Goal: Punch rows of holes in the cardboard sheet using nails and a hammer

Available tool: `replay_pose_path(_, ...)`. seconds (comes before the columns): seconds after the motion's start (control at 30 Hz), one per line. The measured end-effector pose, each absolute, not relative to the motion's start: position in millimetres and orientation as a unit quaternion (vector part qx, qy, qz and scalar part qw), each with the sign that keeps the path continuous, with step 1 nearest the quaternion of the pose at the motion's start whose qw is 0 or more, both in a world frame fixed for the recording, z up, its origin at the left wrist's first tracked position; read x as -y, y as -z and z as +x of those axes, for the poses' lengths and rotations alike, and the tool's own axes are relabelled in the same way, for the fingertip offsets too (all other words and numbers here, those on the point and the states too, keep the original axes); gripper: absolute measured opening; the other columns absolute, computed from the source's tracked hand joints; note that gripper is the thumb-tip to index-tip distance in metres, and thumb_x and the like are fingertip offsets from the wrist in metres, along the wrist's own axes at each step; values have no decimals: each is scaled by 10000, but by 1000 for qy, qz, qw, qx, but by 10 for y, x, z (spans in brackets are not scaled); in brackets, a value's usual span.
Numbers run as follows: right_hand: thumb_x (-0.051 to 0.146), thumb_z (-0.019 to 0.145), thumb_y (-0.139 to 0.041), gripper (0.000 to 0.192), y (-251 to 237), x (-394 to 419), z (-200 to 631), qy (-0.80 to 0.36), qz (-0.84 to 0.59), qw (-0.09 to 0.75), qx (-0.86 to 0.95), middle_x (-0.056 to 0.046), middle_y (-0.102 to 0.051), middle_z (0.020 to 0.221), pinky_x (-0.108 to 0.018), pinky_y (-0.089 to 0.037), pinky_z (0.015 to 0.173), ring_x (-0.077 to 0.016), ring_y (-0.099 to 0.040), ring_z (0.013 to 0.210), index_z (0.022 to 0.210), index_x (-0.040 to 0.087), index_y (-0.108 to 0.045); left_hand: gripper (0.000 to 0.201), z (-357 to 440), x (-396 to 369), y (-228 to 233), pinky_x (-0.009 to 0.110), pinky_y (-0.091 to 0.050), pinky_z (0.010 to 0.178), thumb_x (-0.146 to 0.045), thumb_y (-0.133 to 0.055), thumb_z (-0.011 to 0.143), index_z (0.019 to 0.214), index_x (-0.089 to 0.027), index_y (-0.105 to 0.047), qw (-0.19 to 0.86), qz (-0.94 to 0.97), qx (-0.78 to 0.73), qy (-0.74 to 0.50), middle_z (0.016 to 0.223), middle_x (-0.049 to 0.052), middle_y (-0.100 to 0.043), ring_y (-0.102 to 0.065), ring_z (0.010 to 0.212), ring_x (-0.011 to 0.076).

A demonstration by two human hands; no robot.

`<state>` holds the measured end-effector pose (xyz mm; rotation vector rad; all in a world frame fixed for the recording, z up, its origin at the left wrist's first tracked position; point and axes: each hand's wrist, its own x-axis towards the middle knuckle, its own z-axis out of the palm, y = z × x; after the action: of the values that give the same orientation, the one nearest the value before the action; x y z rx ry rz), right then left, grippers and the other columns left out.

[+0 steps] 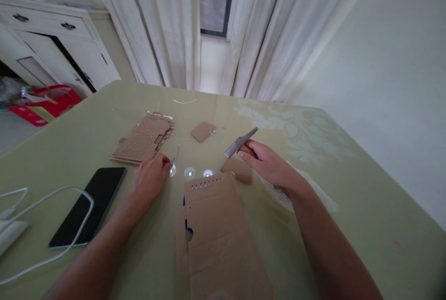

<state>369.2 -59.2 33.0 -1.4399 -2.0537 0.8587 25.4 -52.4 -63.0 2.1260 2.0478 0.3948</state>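
My right hand (268,163) grips a small hammer (240,143), its metal head pointing up and left above the table. My left hand (150,177) pinches a thin metal pin or nail (175,156) just left of the far end of a long cardboard strip (218,225). That strip lies in front of me and has a row of small holes along its far edge. A small cardboard piece (237,169) rests under my right hand. A stack of perforated cardboard sheets (144,138) lies beyond my left hand.
A black phone (88,207) lies at the left with a white cable (52,198) looped over it. A small cardboard square (202,131) sits farther back. The green table (348,207) ends at curtains (167,26); a white cabinet (52,40) stands at the far left.
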Motion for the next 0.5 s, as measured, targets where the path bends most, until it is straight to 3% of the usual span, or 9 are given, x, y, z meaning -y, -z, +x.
replay_pose_path(0.2,382,905,-719,192,-273,626,3599,-375,-528,189,738,2,-656,837,-297,-449,719,-200,-598,803,868,210,-641,206,269,539,659,461,-538,934,-262,-493,1015,952,-174,-669,62,717,-684,-115,998,182,-760,-720,1032,364)
replay_pose_path(0.37,401,842,-809,275,-156,577,3586,-475,-514,250,670,-24,-710,938,-303,-506,759,-213,-656,872,973,197,-679,180,325,549,669,495,-529,971,-217,-474,992,939,-177,-641,43,719,-680,-135,1000,195,-733,-691,1027,365)
replay_pose_path(0.5,432,823,-848,340,-126,547,3593,-509,-514,285,629,-43,-749,972,-315,-531,781,-221,-691,888,1008,185,-705,224,369,553,594,477,-536,967,-240,-429,1037,1037,-160,-638,38,719,-672,-171,1058,198,-720,-681,1060,355)
